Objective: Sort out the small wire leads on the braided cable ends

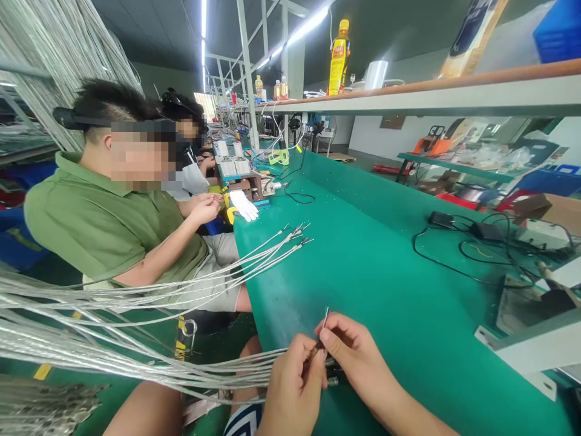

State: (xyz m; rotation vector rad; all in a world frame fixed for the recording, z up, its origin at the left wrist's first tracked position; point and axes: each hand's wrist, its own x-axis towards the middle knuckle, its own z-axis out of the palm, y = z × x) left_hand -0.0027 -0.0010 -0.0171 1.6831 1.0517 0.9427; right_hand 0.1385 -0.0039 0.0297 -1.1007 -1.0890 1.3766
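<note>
Green surface (372,266), indoor workshop, running away beneath a long shelf (454,91). On the shelf: yellow-labelled bottle (338,60). Far left corner of the surface: white glove (244,206), beside clamped metal equipment (249,184). To the right: black leads (438,263), loosely coiled. Seated at left: co-worker in a green shirt (100,224).

Lower cable bundle (181,370): silvery, braided, entering from the left and passing to the near edge, behind the left hand (293,387). Upper cable bundle (236,272): separate, its frayed ends lying over the surface.

Thin wire tips (327,316): slender, pointing up between the two hands, above the near part of the surface. Left hand: fingers closed in a pinch at the dark base of the tips. Right hand (363,357): thumb and forefinger closed on them, slightly higher. Exact contact partly hidden by the fingertips.

Handling notes, by judgement: left pinch best firm and near the base, so that the braid does not twist; right pinch light, working one strand at a time, along its length rather than sideways. Fine strands would probably bend or snap under a sharp tug.
</note>
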